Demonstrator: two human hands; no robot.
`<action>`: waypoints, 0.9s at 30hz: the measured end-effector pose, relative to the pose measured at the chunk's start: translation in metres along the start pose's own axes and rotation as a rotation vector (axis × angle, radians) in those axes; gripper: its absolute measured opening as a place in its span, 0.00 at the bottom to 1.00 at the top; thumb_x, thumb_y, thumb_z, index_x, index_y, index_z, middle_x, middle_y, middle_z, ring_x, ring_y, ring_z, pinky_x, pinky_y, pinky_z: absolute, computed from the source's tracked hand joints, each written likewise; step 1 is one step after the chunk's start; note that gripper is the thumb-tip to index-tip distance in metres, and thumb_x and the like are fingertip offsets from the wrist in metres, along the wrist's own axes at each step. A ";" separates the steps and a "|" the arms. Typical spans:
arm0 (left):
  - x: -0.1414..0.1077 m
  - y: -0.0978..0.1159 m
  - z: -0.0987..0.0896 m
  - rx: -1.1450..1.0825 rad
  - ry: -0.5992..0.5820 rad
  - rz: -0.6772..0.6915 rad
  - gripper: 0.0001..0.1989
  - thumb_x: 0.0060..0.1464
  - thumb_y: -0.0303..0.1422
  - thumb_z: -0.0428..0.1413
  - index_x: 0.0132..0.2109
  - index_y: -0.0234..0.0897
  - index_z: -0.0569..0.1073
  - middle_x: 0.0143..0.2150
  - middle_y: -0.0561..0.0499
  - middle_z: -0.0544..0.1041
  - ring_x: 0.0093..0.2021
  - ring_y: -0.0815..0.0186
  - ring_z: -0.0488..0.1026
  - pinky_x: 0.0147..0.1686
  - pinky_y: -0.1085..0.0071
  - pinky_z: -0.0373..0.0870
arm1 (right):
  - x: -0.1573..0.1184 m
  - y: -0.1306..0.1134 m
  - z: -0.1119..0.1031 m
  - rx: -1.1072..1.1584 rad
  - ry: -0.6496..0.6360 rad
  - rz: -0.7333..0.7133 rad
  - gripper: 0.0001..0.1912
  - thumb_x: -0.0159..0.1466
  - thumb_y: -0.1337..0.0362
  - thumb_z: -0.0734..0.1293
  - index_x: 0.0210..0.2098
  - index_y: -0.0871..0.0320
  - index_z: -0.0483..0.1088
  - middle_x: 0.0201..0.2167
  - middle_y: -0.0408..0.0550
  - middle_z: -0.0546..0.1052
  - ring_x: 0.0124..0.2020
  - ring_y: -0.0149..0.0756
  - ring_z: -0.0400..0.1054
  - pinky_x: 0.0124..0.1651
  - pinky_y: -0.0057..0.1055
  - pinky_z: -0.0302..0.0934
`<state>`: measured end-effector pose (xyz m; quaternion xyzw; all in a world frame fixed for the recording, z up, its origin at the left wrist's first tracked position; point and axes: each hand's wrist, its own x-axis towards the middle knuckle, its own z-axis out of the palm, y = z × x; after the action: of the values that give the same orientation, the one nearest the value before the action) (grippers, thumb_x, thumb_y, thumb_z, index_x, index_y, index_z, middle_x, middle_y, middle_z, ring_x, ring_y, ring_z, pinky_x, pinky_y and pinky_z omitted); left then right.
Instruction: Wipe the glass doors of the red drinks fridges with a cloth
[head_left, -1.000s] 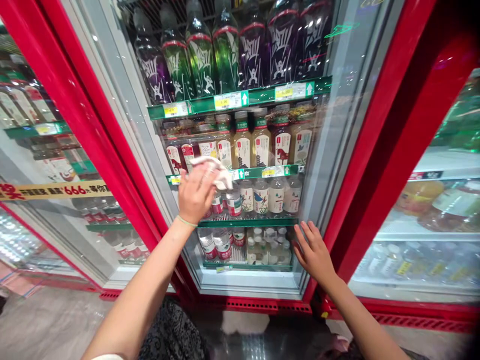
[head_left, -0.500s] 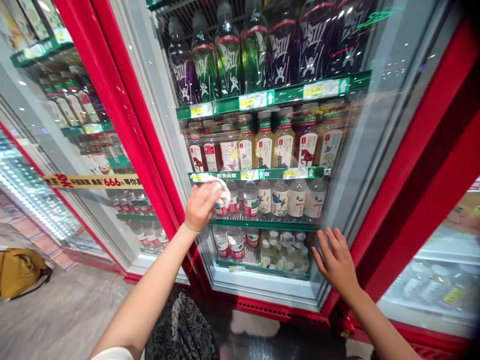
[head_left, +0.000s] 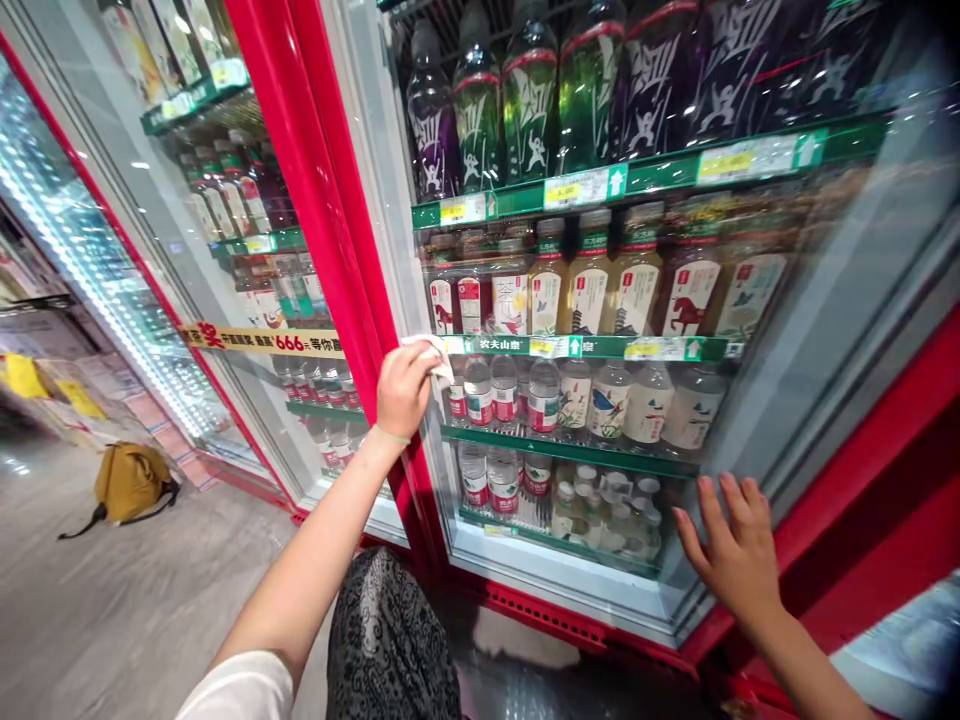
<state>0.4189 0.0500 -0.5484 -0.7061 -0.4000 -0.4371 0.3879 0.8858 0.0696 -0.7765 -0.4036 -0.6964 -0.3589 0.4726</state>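
Note:
My left hand (head_left: 403, 390) is closed on a crumpled white cloth (head_left: 436, 358), which lies against the left side of the glass door near its frame. Much of the cloth is hidden by my fingers. Low on the right side of the same door, my right hand (head_left: 739, 545) is spread flat with its fingers apart, at the glass beside the grey inner edge. It holds nothing. Behind the glass door (head_left: 810, 260), bottles stand on shelves, with tea bottles (head_left: 589, 285) at mid height and water bottles (head_left: 480, 390) below them.
Red frames (head_left: 330, 200) divide this cooler from its neighbours on both sides. A mustard-yellow backpack (head_left: 133, 482) rests on the grey floor (head_left: 150, 610) at left. My knee in dark patterned cloth (head_left: 390, 640) is close to the cooler's base.
My left hand and the cloth have moved left across the glass, to the door's left edge. The view has turned left, showing more of the floor and backpack. My right hand stays spread.

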 end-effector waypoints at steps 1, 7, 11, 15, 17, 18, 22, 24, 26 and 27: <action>0.005 -0.002 -0.001 0.012 0.065 -0.038 0.11 0.67 0.28 0.50 0.49 0.39 0.78 0.53 0.41 0.79 0.57 0.57 0.74 0.58 0.53 0.73 | 0.002 -0.003 -0.001 0.005 0.008 0.001 0.45 0.65 0.62 0.71 0.76 0.54 0.48 0.73 0.60 0.59 0.71 0.65 0.57 0.68 0.61 0.61; -0.041 0.048 0.026 -0.128 -0.054 0.214 0.16 0.66 0.26 0.52 0.58 0.40 0.74 0.54 0.42 0.80 0.58 0.59 0.75 0.55 0.59 0.74 | 0.055 -0.025 -0.017 -0.005 0.058 0.012 0.43 0.66 0.63 0.70 0.76 0.52 0.50 0.66 0.60 0.68 0.66 0.61 0.64 0.68 0.61 0.59; -0.043 0.049 0.029 -0.139 -0.118 0.367 0.17 0.66 0.26 0.54 0.59 0.41 0.73 0.54 0.44 0.80 0.56 0.60 0.75 0.55 0.61 0.75 | 0.138 -0.025 -0.027 -0.025 0.040 -0.152 0.42 0.67 0.61 0.69 0.76 0.48 0.49 0.65 0.56 0.70 0.67 0.54 0.63 0.72 0.53 0.54; -0.012 0.027 0.020 -0.066 0.096 -0.064 0.13 0.65 0.26 0.54 0.54 0.39 0.76 0.56 0.40 0.77 0.61 0.55 0.72 0.60 0.52 0.71 | 0.212 -0.028 -0.024 0.012 0.014 -0.273 0.41 0.70 0.58 0.66 0.77 0.46 0.45 0.74 0.51 0.60 0.73 0.53 0.54 0.75 0.54 0.48; -0.015 0.030 0.022 -0.080 0.138 -0.077 0.11 0.64 0.26 0.55 0.52 0.37 0.76 0.54 0.40 0.77 0.60 0.55 0.72 0.59 0.51 0.72 | 0.231 -0.033 -0.018 0.043 -0.040 -0.321 0.40 0.71 0.57 0.65 0.77 0.44 0.42 0.76 0.48 0.54 0.75 0.54 0.51 0.75 0.57 0.45; -0.022 0.034 0.026 -0.107 0.119 0.015 0.11 0.64 0.25 0.55 0.52 0.36 0.76 0.53 0.40 0.78 0.58 0.55 0.73 0.57 0.51 0.74 | 0.236 -0.037 -0.015 0.048 -0.064 -0.347 0.40 0.72 0.57 0.64 0.77 0.43 0.42 0.77 0.47 0.52 0.75 0.53 0.50 0.75 0.58 0.44; -0.058 0.038 0.034 -0.223 -0.040 0.517 0.11 0.64 0.23 0.55 0.51 0.39 0.75 0.47 0.48 0.81 0.48 0.65 0.79 0.48 0.64 0.79 | 0.236 -0.045 -0.008 -0.016 -0.062 -0.401 0.39 0.71 0.55 0.65 0.76 0.45 0.44 0.77 0.48 0.50 0.76 0.52 0.49 0.76 0.56 0.42; -0.057 0.021 0.029 -0.226 -0.078 0.586 0.10 0.65 0.24 0.55 0.50 0.41 0.75 0.47 0.51 0.82 0.47 0.67 0.79 0.48 0.67 0.79 | 0.233 -0.046 -0.007 -0.058 -0.036 -0.406 0.40 0.71 0.55 0.67 0.76 0.47 0.47 0.76 0.49 0.50 0.76 0.51 0.47 0.77 0.53 0.40; -0.043 -0.005 0.018 -0.179 -0.104 0.528 0.11 0.66 0.26 0.55 0.53 0.40 0.75 0.51 0.45 0.81 0.53 0.62 0.78 0.50 0.62 0.79 | 0.232 -0.047 -0.008 -0.080 -0.017 -0.410 0.40 0.70 0.55 0.68 0.76 0.49 0.49 0.76 0.49 0.51 0.77 0.51 0.46 0.78 0.50 0.36; -0.034 -0.018 0.013 -0.136 -0.107 0.423 0.12 0.66 0.27 0.54 0.54 0.40 0.74 0.53 0.43 0.80 0.56 0.60 0.77 0.53 0.58 0.78 | 0.232 -0.048 -0.008 -0.084 -0.009 -0.411 0.40 0.69 0.55 0.69 0.75 0.49 0.50 0.76 0.50 0.51 0.77 0.50 0.45 0.79 0.49 0.35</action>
<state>0.3965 0.0609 -0.5810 -0.8210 -0.2329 -0.3338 0.4004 0.7929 0.0947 -0.5595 -0.2739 -0.7507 -0.4746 0.3690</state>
